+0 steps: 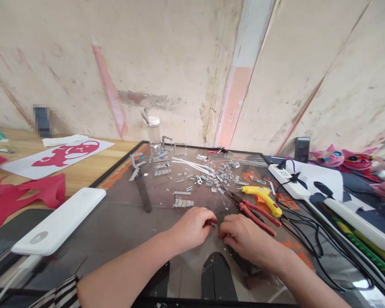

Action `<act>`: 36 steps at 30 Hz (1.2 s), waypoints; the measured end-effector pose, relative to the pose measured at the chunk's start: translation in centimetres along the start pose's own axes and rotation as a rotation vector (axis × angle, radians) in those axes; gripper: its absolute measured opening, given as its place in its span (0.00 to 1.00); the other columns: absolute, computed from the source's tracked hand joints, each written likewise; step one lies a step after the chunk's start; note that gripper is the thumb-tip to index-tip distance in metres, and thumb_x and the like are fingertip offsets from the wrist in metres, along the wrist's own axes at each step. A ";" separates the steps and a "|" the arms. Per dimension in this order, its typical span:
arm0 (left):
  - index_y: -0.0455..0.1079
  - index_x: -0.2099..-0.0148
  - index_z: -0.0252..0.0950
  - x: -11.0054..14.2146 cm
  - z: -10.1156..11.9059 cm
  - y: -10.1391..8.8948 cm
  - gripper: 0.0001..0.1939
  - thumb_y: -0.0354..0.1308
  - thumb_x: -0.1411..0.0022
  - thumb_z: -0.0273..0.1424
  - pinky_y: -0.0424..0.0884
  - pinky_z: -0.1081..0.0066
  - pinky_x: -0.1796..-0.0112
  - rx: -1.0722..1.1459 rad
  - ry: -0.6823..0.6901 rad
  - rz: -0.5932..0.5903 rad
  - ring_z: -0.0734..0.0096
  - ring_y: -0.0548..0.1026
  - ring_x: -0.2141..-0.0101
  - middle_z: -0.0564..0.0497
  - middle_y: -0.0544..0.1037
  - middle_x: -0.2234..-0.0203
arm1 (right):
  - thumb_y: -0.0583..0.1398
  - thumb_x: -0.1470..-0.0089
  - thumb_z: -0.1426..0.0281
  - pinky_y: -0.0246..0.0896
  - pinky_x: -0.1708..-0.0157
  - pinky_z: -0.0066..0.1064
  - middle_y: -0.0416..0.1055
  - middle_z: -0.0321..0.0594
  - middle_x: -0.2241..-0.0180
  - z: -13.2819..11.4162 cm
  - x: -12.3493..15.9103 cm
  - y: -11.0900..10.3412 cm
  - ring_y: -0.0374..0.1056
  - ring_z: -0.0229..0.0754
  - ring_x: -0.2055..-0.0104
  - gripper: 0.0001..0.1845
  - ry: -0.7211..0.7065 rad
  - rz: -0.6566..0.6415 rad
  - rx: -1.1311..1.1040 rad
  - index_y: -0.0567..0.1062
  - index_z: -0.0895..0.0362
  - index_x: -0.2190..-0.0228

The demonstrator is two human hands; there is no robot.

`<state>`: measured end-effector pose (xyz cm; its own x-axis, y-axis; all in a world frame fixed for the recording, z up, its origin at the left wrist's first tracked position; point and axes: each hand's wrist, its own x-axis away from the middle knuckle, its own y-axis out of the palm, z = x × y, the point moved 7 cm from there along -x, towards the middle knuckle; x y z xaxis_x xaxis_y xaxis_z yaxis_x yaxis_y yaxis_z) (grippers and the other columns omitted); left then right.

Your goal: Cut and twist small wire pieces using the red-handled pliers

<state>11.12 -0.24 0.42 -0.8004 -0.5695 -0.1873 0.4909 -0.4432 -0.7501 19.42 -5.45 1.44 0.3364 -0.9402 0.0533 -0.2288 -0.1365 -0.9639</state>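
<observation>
My left hand [193, 227] and my right hand [244, 237] rest close together on a dark glass board [122, 218], fingers curled and pinched toward each other over something tiny I cannot make out. Just beyond my right hand lie red-handled pliers [255, 214] and a yellow glue gun [263, 197]. Several small silver metal pieces [208, 177] are scattered further back, with a short row of them [182, 202] near my left hand.
A white power bank [62, 220] lies at the left. Red paper cutouts [25, 194] and a white sheet [60, 156] sit on the wooden table. A lidded jar [153, 128] stands at the back. White power strip [287, 179], black cables [308, 239], phone [302, 149] and pink toys [343, 159] at right.
</observation>
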 end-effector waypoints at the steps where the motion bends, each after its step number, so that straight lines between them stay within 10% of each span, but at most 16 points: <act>1: 0.72 0.64 0.36 0.0 0.0 -0.1 0.13 0.50 0.50 0.22 0.63 0.75 0.68 0.000 -0.004 0.011 0.73 0.71 0.71 0.51 0.76 0.71 | 0.54 0.52 0.78 0.53 0.65 0.27 0.71 0.37 0.72 0.0 -0.2 -0.1 0.66 0.38 0.66 0.10 -0.008 0.010 0.025 0.74 0.56 0.74; 36: 0.73 0.68 0.37 -3.8 1.0 -2.0 0.09 0.51 0.48 0.26 0.64 0.75 0.70 -0.256 -0.209 0.046 0.72 0.72 0.72 0.52 0.77 0.74 | 0.53 0.54 0.79 0.53 0.68 0.26 0.70 0.38 0.69 3.3 -0.8 -0.4 0.65 0.38 0.68 0.10 -0.008 0.103 0.010 0.73 0.57 0.72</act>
<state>13.48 2.11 3.30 -0.6788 -0.7260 -0.1103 0.4010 -0.2405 -0.8840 22.22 -3.59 0.93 0.3193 -0.9464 -0.0479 -0.2535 -0.0366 -0.9666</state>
